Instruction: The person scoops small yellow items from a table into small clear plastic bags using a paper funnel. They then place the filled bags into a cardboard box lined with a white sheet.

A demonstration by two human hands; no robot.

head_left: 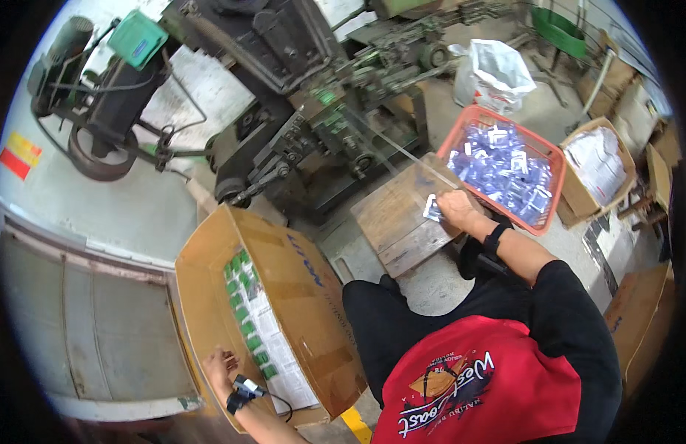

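My right hand (pixel 461 210) is closed on a small clear packet (pixel 432 209) with a white and dark label, held low over a worn wooden board (pixel 406 219). Just beyond that hand stands an orange-red plastic basket (pixel 556 159), heaped with similar bluish clear packets (pixel 498 164). My left hand (pixel 220 367) hangs at the near left wall of a large cardboard box (pixel 307 296). Its small, slightly bent fingers look apart, and nothing shows in them. Inside the box lie rows of green-ended items (pixel 246 314) beside white printed sheets (pixel 272 344).
A dark green machine (pixel 335 133) with rods and levers fills the far side. Beyond the basket are a white sack (pixel 494 78) and a carton (pixel 572 203) of white papers. Another carton (pixel 639 325) stands at the right. A metal panel door (pixel 98 325) is at the left.
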